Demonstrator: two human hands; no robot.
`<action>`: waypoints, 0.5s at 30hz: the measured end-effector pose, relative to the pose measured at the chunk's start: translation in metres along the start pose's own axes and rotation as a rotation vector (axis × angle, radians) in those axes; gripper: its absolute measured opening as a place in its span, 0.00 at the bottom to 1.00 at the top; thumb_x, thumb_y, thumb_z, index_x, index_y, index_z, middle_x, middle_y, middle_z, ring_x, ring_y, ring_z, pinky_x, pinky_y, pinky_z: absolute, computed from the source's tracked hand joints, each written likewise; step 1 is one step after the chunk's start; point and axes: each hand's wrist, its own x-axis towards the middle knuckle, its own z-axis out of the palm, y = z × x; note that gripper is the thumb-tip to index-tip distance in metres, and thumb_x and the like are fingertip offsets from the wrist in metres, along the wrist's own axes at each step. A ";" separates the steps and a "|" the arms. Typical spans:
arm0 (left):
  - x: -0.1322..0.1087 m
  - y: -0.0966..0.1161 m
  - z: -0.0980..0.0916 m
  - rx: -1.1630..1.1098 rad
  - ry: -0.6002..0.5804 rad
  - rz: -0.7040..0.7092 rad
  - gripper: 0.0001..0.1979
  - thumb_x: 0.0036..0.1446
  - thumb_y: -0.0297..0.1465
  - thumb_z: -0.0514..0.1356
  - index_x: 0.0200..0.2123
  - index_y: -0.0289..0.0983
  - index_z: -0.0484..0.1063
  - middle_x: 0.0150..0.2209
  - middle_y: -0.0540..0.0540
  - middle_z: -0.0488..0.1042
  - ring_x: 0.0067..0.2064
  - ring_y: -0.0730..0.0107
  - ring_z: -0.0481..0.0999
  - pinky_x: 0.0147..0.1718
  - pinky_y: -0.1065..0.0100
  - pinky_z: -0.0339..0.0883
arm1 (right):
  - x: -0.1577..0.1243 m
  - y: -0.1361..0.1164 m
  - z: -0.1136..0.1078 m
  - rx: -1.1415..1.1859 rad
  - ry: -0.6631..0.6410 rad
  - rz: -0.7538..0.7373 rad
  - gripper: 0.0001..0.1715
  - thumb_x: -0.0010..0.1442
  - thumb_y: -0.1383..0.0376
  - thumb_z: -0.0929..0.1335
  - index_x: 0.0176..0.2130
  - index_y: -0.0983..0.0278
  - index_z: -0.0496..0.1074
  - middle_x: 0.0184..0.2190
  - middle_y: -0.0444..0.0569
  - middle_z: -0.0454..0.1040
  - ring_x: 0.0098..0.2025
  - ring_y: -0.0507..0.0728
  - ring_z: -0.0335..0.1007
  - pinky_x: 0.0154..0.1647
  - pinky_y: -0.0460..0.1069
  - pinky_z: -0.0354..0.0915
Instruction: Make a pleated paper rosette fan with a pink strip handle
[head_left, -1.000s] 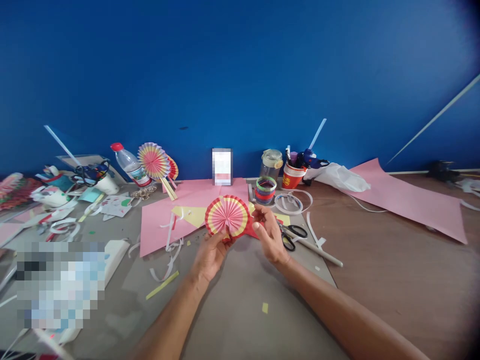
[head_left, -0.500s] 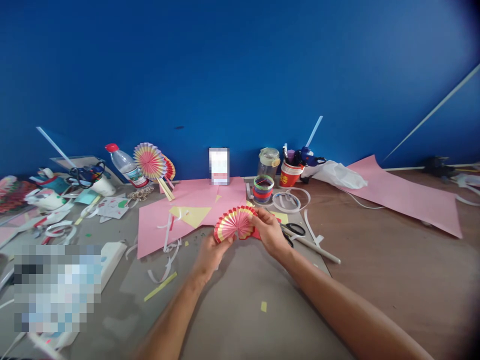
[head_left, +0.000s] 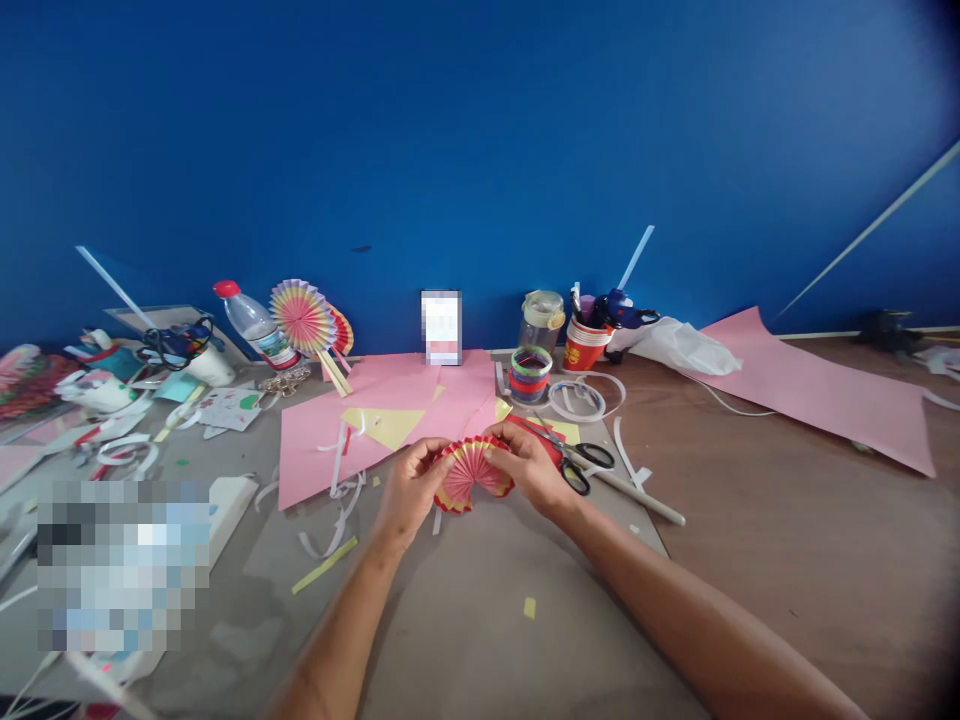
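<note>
A pleated paper fan [head_left: 471, 473], red with yellow bands, is half folded between my two hands just above the grey mat [head_left: 480, 600]. My left hand [head_left: 406, 492] pinches its left edge with fingers curled. Closed on its right edge is my right hand [head_left: 531, 466], thumb on top. The fan's lower part is hidden behind my fingers. Black-handled scissors [head_left: 583, 465] lie just right of my right hand.
Pink paper sheets [head_left: 352, 425] and white strips lie behind the fan. Along the blue wall stand a finished fan on sticks [head_left: 304, 318], a water bottle [head_left: 253, 322], a jar [head_left: 541, 322], tape rolls [head_left: 531, 374] and a red cup [head_left: 586, 346]. Craft clutter fills the left side.
The fan was spread into a full round disc and held higher; both hands have since brought it down and pressed it partly closed between them.
</note>
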 end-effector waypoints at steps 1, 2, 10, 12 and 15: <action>0.000 -0.001 0.000 0.009 0.009 0.000 0.10 0.49 0.35 0.65 0.34 0.36 0.75 0.30 0.48 0.75 0.31 0.70 0.72 0.32 0.71 0.65 | 0.000 0.000 -0.001 -0.047 -0.005 -0.033 0.10 0.50 0.61 0.70 0.34 0.63 0.70 0.24 0.41 0.69 0.22 0.50 0.63 0.23 0.45 0.60; 0.000 -0.001 0.001 0.013 0.021 0.002 0.09 0.49 0.35 0.65 0.33 0.36 0.75 0.29 0.49 0.75 0.30 0.70 0.72 0.31 0.71 0.65 | 0.000 -0.001 -0.002 -0.099 -0.009 -0.076 0.10 0.50 0.62 0.70 0.35 0.63 0.71 0.27 0.42 0.71 0.26 0.51 0.65 0.27 0.46 0.62; -0.002 -0.003 0.003 0.068 0.014 0.068 0.06 0.50 0.33 0.63 0.32 0.37 0.74 0.27 0.49 0.74 0.28 0.71 0.70 0.28 0.73 0.64 | -0.004 -0.011 0.004 -0.416 0.030 -0.381 0.06 0.53 0.65 0.69 0.34 0.61 0.75 0.31 0.47 0.74 0.36 0.57 0.68 0.40 0.52 0.63; -0.004 -0.002 0.004 0.083 0.001 0.070 0.06 0.50 0.33 0.63 0.32 0.37 0.74 0.27 0.50 0.73 0.27 0.71 0.70 0.27 0.72 0.65 | -0.006 -0.012 0.007 -0.442 0.042 -0.384 0.04 0.54 0.66 0.68 0.30 0.61 0.75 0.27 0.46 0.72 0.33 0.56 0.67 0.36 0.51 0.63; -0.006 -0.001 0.006 0.111 -0.008 0.076 0.06 0.51 0.33 0.63 0.31 0.38 0.74 0.27 0.50 0.73 0.26 0.71 0.70 0.27 0.72 0.65 | -0.008 -0.013 0.010 -0.463 0.040 -0.380 0.05 0.52 0.68 0.67 0.28 0.61 0.74 0.24 0.45 0.71 0.30 0.55 0.66 0.32 0.49 0.61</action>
